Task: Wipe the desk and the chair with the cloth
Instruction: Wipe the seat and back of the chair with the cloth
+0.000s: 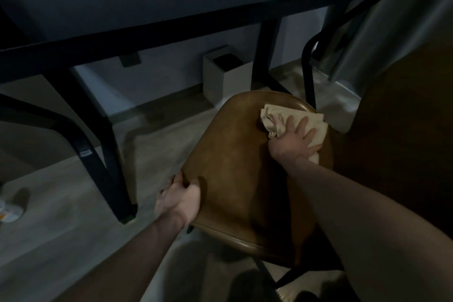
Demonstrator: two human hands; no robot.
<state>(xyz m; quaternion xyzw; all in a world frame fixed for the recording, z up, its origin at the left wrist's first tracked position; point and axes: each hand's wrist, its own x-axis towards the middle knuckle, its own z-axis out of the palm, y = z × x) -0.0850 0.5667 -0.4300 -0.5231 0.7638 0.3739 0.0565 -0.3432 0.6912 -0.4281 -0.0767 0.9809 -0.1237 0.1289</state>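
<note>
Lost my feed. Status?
Right hand presses cloth flat on chair seat. Left hand grips seat edge. Nothing in the way.

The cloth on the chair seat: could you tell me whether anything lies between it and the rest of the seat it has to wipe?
Nothing visible does. The right hand presses the cloth flat at the seat's far right part; the brown surface toward the left hand, which grips the near left edge, is bare.

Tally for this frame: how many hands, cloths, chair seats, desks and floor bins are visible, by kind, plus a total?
Hands: 2, left hand and right hand
Cloth: 1
Chair seat: 1
Desk: 1
White bin: 1
Total: 6
</note>
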